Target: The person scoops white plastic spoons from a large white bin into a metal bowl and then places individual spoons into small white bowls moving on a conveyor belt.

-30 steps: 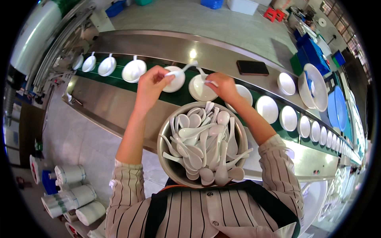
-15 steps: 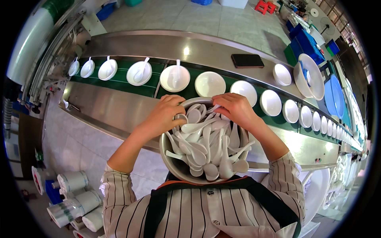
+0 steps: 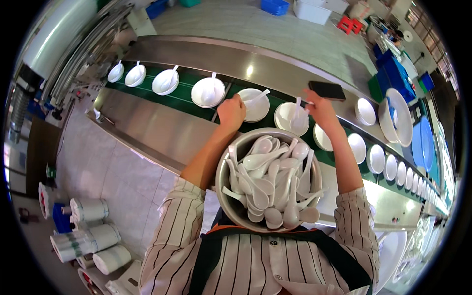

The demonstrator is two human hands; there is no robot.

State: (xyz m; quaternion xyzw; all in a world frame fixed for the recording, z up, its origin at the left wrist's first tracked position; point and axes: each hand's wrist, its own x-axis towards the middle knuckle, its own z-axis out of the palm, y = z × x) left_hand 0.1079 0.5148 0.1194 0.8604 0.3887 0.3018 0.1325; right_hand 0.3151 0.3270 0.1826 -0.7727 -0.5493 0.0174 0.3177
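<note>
- Two bare hands are out over the line in the head view, forearms reaching up from striped sleeves [image 3: 172, 216]!
- Left hand [image 3: 232, 114] first: it's at the left edge of a white bowl [image 3: 251, 113], fingers curled close together beside the rim; whether they're clamped on it, we cannot tell from here.
- Inside that bowl a white spoon [image 3: 258, 97] lies slanted, its handle poking out over the far right rim.
- Over to the right hand [image 3: 320, 109], just beside the next bowl [image 3: 282, 118], where another spoon [image 3: 297, 110] leans with its handle toward the far side; the index finger sticks out, apart from the thumb, and we cannot tell whether the fingers grip anything.
- Four more bowls, each with its spoon, sit left along the green belt [image 3: 184, 102], and a long row of white bowls [image 3: 357, 148] curves off past the right forearm.
- Down in front of the person, a round metal basin [image 3: 229, 210] is heaped with white spoons [image 3: 260, 191], handles pointing every which way.
- Up on the steel worktop [image 3: 196, 53], far side of the belt: a black phone [image 3: 327, 90] near the right hand, then a small white bowl [image 3: 365, 111] and a big pale basin [image 3: 388, 125] farther right.
</note>
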